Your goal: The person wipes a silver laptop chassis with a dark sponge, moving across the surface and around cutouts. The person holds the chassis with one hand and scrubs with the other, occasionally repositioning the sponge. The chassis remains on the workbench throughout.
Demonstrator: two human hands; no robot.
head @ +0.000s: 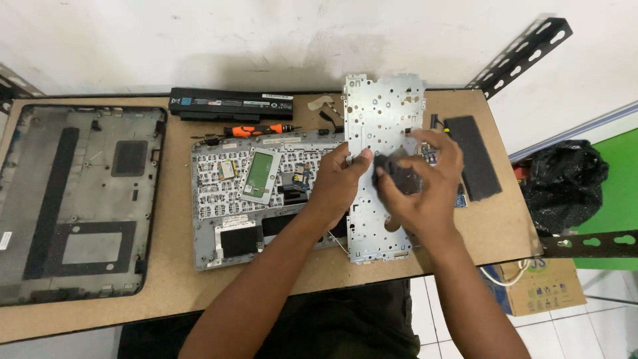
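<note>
A perforated silver metal plate lies lengthwise over the right side of an opened grey laptop chassis. My left hand rests on the plate's left edge, thumb and fingers pinching it. Over the plate's middle, my right hand grips a small dark blurred part. Inside the chassis sit a pale rectangular touchpad module and small circuit boards.
A dark laptop bottom cover lies at the left. A black battery and an orange-handled screwdriver lie at the back. A black strip lies at right. A cardboard box stands on the floor beside the table.
</note>
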